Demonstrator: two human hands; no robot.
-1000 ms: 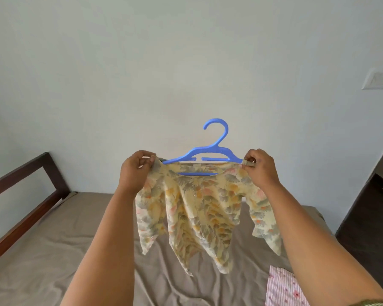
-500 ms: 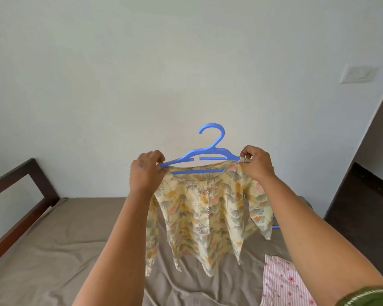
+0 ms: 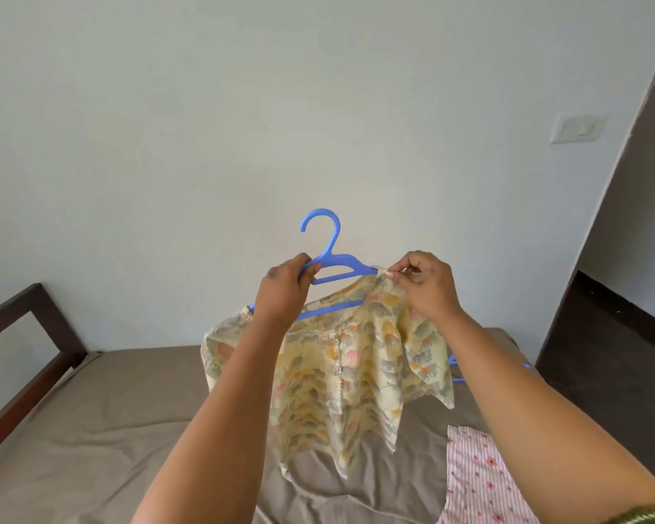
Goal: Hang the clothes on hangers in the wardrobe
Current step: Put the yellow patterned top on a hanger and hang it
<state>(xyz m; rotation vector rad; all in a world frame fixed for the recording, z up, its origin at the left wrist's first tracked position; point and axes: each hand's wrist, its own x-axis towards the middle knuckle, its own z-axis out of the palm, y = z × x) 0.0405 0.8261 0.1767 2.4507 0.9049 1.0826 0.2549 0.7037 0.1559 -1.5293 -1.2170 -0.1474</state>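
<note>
So the left hand (image 3: 283, 293) was wrapped around the left arm of the blue hanger (image 3: 328, 255), holding it up in the air, tilted, hook upright. The right hand (image 3: 424, 287) was pinching the shoulder of the yellow floral top (image 3: 341, 372) right at the hanger's other end. The top drooped below both hands, over the bed (image 3: 91, 429). A pink striped garment (image 3: 477, 482) lay under the right forearm.
</note>
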